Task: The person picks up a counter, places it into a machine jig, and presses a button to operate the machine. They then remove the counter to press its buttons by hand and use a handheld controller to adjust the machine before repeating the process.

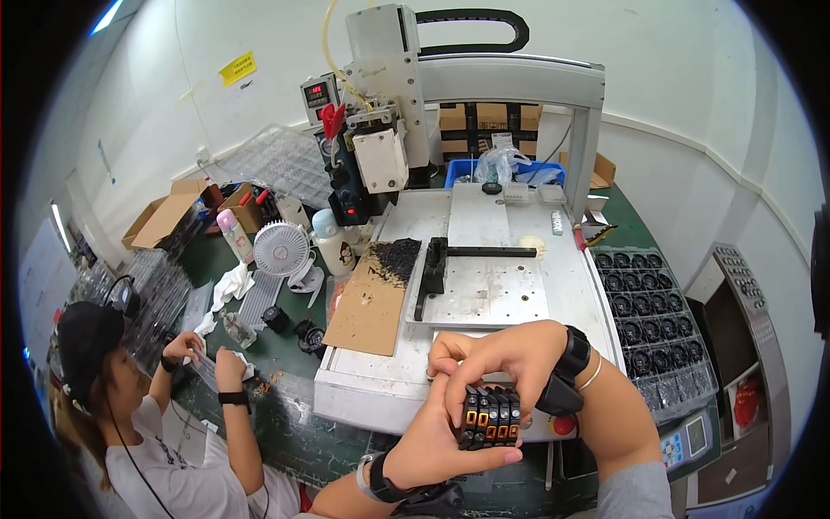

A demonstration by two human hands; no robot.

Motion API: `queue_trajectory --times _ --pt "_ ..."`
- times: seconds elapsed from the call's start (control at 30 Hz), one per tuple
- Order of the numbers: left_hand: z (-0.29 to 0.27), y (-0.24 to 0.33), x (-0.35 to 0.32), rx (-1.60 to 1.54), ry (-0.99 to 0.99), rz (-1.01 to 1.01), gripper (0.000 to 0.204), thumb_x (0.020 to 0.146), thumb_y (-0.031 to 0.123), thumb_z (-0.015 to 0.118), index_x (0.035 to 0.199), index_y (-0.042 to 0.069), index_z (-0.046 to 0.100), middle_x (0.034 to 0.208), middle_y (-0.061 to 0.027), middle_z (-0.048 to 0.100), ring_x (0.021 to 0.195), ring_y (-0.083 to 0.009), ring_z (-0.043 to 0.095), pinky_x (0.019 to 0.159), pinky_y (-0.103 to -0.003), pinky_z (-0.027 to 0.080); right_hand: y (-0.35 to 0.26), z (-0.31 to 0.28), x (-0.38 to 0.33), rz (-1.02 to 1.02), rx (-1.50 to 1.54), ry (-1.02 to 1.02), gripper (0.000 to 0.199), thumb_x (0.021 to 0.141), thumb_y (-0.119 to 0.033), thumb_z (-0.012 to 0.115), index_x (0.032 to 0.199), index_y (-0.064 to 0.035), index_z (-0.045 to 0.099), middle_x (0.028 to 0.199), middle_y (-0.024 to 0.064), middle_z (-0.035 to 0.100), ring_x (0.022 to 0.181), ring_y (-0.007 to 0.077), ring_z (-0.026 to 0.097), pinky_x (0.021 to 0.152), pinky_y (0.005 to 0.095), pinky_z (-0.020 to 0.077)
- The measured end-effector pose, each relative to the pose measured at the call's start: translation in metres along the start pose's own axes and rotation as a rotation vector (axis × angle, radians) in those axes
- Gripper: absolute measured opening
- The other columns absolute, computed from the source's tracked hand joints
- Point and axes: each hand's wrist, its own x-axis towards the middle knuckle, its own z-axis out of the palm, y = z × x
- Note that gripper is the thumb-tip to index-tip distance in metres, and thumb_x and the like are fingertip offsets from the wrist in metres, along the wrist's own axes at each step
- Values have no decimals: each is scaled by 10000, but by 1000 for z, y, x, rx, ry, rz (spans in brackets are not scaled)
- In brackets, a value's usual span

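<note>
In front of the machine bed I hold a row of several small black parts with orange rectangular marks (491,419), stood side by side. My left hand (430,450) cups the row from below and the left, its thumb along the lower edge. From above, my right hand (506,359) bends over it, with curled fingers pressing at its upper left end. Some of those fingertips are hidden behind the knuckles. A black band sits on each wrist. Just ahead is the white machine bed (380,389), with a black-smeared cardboard sheet (367,311) at its left.
A gantry machine (510,82) with a white head (380,160) stands over the bed. Right are a tray of round black parts (648,316) and a handheld control pad (687,441). Left are a white fan (283,249), bottles, and a co-worker (147,441) handling clear plastic. A red button (563,425) sits below my right wrist.
</note>
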Motion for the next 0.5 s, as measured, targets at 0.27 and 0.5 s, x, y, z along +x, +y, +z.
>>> queue_trajectory --times 0.27,0.5 --pt "4 1 1 -1 35 53 751 653 1 765 1165 -15 215 1017 -103 490 873 -154 607 757 -259 518 1 1 0 -16 5 2 596 349 -63 763 934 -106 655 977 29 327 1028 228 312 925 296 265" --pt "4 1 3 15 41 55 766 650 14 774 1170 -21 213 1023 -102 492 880 -145 595 765 -254 509 3 -1 0 -82 -18 -12 523 446 -94 714 961 -114 621 940 6 317 938 177 308 795 230 297"
